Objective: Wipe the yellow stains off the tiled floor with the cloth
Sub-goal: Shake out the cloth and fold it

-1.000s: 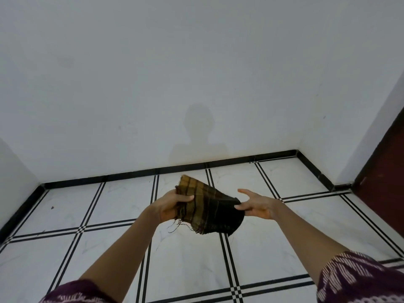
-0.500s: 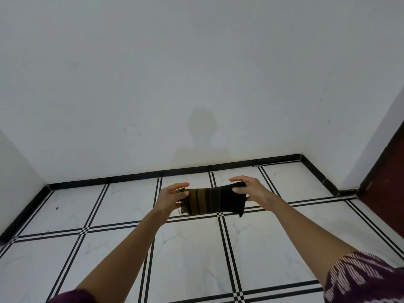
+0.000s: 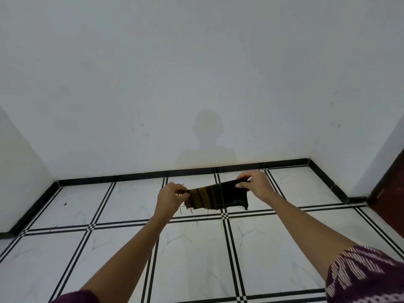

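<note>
I hold a dark cloth with olive and black stripes and frayed threads, stretched flat in the air between both hands. My left hand pinches its left end, and my right hand grips its upper right corner. Below lies the white marble-look tiled floor with black double grid lines. A faint yellowish tint shows on the tile under the cloth, hard to make out. Both forearms reach out from purple patterned sleeves.
A white wall closes the far side, with a black skirting strip along its base. Side walls stand left and right. A dark red door sits at the right edge. A small dark speck lies on a far left tile.
The cloth went from a bunched fold held loosely to being pulled taut and flat between my hands. Both hands rose and closed on its ends; the view tilted up slightly.
</note>
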